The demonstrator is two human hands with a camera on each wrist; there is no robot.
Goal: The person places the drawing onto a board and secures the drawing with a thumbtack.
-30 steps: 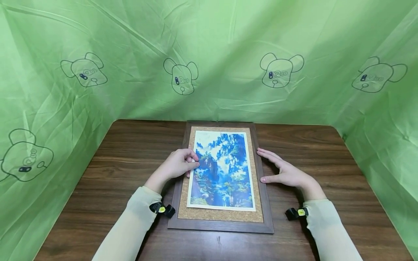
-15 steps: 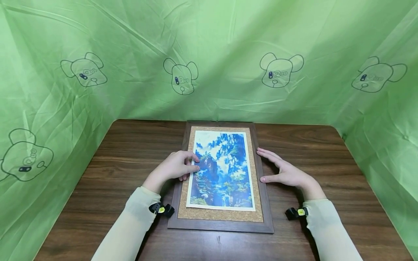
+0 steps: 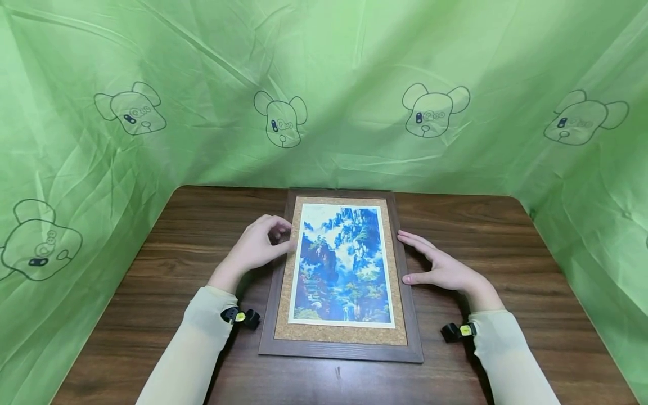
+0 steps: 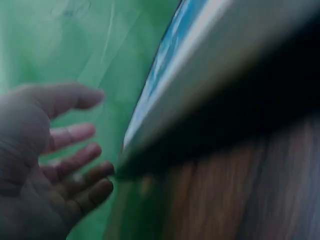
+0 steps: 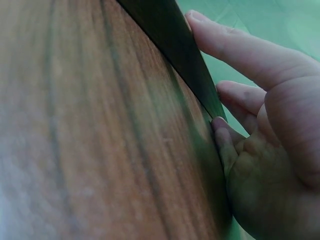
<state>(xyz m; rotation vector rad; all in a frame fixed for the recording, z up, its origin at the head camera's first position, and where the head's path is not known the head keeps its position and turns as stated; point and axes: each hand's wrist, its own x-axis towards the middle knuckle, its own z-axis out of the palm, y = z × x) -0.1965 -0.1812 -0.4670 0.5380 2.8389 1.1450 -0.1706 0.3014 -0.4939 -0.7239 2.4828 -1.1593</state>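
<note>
A blue landscape print (image 3: pixel 344 267) with a white border lies on a cork board (image 3: pixel 339 333) set in a dark wooden frame (image 3: pixel 339 350). My left hand (image 3: pixel 253 243) hovers at the frame's left side, thumb and fingers parted and lightly bent; in the left wrist view they hold nothing. On the other side, my right hand (image 3: pixel 445 269) touches the frame's right edge with its thumb and fingertips. The right wrist view shows that thumb (image 5: pixel 240 47) against the dark frame edge (image 5: pixel 180 50), the fingers reaching along it.
The frame lies on a brown wood-grain table (image 3: pixel 506 253), near its back edge. Green cloth (image 3: pixel 344 67) printed with bear outlines surrounds the table at the back and both sides. Each wrist carries a small black camera (image 3: pixel 250 319) on a strap.
My left hand has let go of the print's left edge and moved left, to the frame's side. The right hand stays at the frame's right edge.
</note>
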